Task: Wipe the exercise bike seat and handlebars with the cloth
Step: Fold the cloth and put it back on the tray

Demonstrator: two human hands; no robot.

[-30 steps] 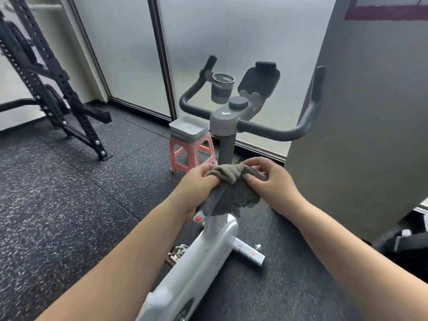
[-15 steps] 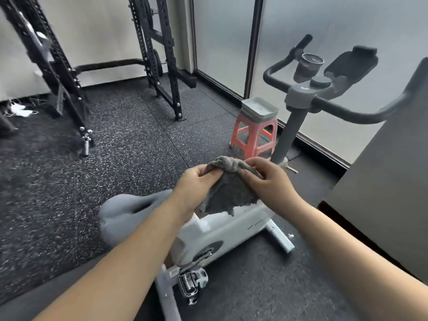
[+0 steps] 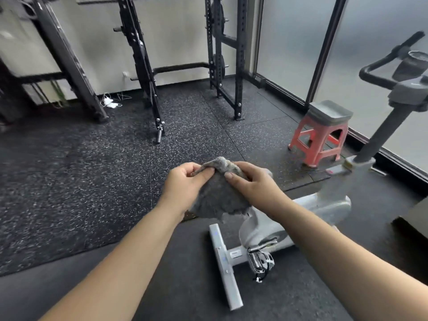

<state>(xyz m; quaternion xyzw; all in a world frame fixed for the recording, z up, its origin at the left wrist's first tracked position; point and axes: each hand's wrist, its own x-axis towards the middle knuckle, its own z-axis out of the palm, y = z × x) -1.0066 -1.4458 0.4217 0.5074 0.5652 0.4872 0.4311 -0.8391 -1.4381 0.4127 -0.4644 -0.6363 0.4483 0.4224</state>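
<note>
Holding a crumpled grey fleece cloth (image 3: 220,195) in mid-air above the white exercise bike frame (image 3: 301,214). Left hand (image 3: 185,184) pinching its top edge between thumb and fingers; right hand (image 3: 250,184) clamping the opposite side, thumb pressed onto the fabric. Dark grey curved handlebars (image 3: 379,70) sitting well apart, far right, beside a pink plastic stool (image 3: 322,137).

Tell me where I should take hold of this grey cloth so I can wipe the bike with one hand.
Probably gather the bunched top edge of the cloth, which the left hand and right hand already pinch from either side. The rest hangs loose below, so closing one hand over that ridge from above should leave a free pad for wiping.
</note>
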